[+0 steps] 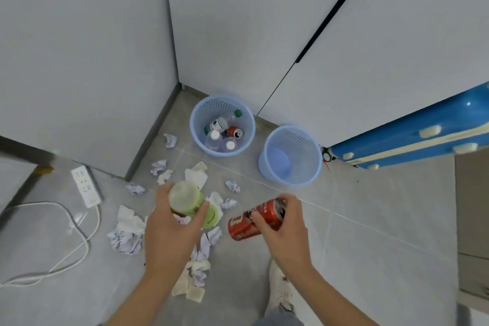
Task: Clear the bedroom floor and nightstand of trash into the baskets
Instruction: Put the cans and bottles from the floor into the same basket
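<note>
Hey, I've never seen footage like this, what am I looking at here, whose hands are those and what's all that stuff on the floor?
This is one picture from a wide-angle camera worn on a person's head, looking down, so the bare hands are the wearer's own. The left hand grips a pale green plastic bottle; the right hand holds a red drink can. Below, crumpled white paper and tissues lie scattered on the grey tiled floor. By the wall stand two light blue mesh baskets: the left basket already holds bottles and a can, while the right basket looks empty. A white power strip lies at the left and a blue suitcase at the right.
</note>
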Demonstrator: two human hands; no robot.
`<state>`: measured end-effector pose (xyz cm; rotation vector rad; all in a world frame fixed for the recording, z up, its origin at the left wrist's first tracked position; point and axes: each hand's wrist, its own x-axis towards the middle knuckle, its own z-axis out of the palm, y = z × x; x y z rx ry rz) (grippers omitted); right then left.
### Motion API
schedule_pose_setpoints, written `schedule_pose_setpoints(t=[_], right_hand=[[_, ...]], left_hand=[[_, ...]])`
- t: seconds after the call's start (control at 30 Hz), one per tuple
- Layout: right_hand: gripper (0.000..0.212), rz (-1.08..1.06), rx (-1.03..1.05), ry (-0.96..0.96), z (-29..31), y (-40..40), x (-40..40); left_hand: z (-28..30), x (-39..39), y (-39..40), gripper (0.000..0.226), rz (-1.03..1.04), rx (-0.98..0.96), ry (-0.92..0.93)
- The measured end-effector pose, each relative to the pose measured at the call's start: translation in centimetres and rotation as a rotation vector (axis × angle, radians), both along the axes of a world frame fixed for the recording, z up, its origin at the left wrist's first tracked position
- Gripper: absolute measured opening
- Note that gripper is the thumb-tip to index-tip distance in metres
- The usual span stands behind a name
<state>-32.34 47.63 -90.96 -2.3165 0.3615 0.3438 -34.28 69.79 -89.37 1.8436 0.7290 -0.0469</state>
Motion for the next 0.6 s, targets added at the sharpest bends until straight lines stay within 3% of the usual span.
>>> schedule_pose_setpoints(t=[0.2,0.4,0.6], right_hand=[[0.056,-0.020,0.106,-0.131,-4.4,2.0,11.8],[0.054,0.058,0.066,-0.153,-12.9,3.6,23.5],[0.053,0.224,0.002,-0.108,-19.8,2.3,30.2]], left_hand=[[-2.0,10.6,0.6,0.049,0.072,0.124,-0.085],[-11.3,20.5,-0.7,0.052,0.138,0.213,-0.088],[-19.6,24.4,-2.8,0.053,0.076,0.235,0.003]])
